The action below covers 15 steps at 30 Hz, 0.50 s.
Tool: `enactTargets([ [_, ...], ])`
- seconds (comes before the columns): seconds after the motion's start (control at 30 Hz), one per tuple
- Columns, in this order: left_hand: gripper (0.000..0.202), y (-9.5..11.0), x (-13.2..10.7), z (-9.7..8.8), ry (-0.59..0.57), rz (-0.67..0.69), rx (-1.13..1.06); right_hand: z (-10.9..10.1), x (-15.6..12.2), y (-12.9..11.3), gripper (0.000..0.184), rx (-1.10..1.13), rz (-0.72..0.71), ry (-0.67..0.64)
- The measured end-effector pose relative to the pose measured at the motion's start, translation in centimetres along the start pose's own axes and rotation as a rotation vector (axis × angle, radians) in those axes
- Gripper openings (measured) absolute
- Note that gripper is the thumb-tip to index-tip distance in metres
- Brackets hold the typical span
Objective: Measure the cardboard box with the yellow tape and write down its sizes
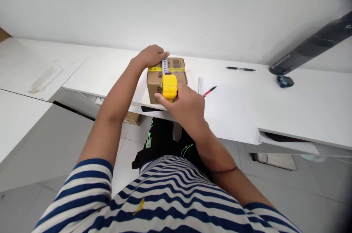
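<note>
A small cardboard box with yellow tape across its top stands near the front edge of a white table. My right hand grips a yellow tape measure against the box's near side. Its white blade runs back over the top of the box. My left hand is closed on the far end of the blade at the box's back edge.
A red pen and a strip of white paper lie right of the box. A black pen lies farther back. A dark tube slants in from the right above a small dark object. Another white table adjoins at the left.
</note>
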<state>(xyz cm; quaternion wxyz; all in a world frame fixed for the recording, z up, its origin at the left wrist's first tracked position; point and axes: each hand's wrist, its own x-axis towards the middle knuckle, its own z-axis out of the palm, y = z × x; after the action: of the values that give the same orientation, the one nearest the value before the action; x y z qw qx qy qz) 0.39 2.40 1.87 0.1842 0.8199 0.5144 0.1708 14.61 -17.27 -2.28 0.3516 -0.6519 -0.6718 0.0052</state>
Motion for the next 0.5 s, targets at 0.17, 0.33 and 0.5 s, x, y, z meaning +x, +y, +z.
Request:
enactTargets([
  [0.17, 0.039, 0.2, -0.4, 0.2, 0.033, 0.042, -0.014, -0.4, 0.8, -1.1, 0.054, 0.02, 0.036, -0.158],
  [0.33, 0.035, 2.4, -2.6, 0.3, 0.397, 0.134, -0.167, 0.7, 0.8, 1.3, 0.045, 0.117, 0.108, -0.053],
  [0.5, 0.046, 4.9, -6.7, 1.0, 0.25, 0.151, -0.321, 2.2, 0.1, 4.4, 0.051, 0.437, 0.057, 0.29],
])
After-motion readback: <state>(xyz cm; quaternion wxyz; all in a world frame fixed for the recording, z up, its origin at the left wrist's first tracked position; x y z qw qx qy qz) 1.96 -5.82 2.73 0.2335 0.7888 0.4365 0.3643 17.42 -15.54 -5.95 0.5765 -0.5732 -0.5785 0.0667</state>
